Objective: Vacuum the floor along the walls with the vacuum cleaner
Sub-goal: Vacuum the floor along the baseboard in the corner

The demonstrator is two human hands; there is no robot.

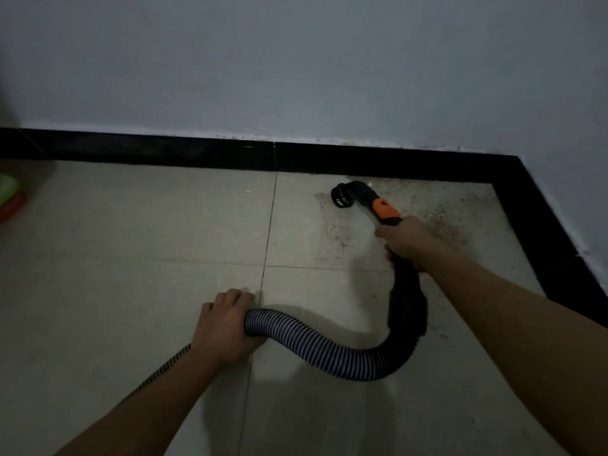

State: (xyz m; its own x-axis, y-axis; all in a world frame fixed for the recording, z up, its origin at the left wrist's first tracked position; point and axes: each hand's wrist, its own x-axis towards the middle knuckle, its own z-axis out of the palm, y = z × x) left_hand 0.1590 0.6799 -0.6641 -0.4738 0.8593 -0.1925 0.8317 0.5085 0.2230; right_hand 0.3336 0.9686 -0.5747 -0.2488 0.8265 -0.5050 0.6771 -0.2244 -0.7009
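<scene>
The vacuum's nozzle (342, 197) sits right of centre in the upper half of the frame, on the floor (131, 241) just beside the black baseboard (164, 149) and near the corner at right. The right hand (406, 240) is wrapped round the black tube below the orange handle piece (386, 210). The striped hose (312, 337) curves from there down and left across the lower middle. The left hand (223, 327) grips the hose, fingers curled over it. A thin striped cord (158, 373) runs along the left forearm. Dark specks (437, 218) cover the tile by the corner. The wall (296, 60) is pale. A blurred green and red thing (10, 199) lies at the left edge.
</scene>
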